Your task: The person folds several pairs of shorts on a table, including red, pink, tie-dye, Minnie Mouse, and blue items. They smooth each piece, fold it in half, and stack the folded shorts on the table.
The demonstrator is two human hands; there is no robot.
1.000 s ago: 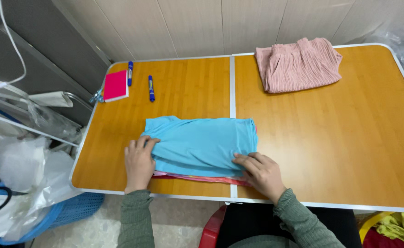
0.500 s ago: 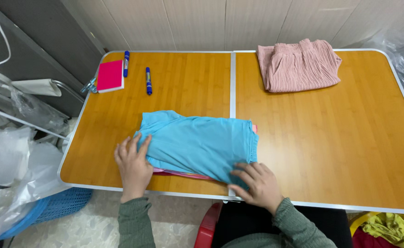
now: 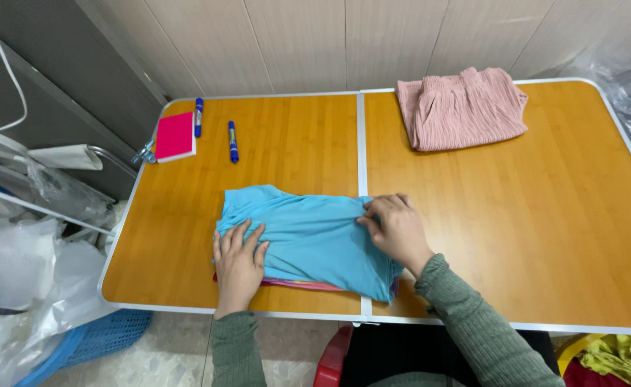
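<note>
A folded light-blue garment (image 3: 308, 236) lies near the front edge of the wooden folding table (image 3: 516, 236), with a pink-red edge showing under its front side. My left hand (image 3: 238, 259) rests flat on the garment's front left corner, fingers spread. My right hand (image 3: 396, 229) pinches the cloth at the garment's far right corner. Both arms wear grey-green ribbed sleeves.
A folded pink ribbed garment (image 3: 460, 107) lies at the back right. A pink notepad (image 3: 175, 136) and two blue markers (image 3: 233, 141) sit at the back left. Plastic bags (image 3: 21, 279) and a blue basket (image 3: 97, 337) stand left of the table; a red stool (image 3: 333, 358) is below.
My right hand has moved from the garment's front right corner up to its far right corner and taken hold of the cloth. My left hand has stayed on the left side.
</note>
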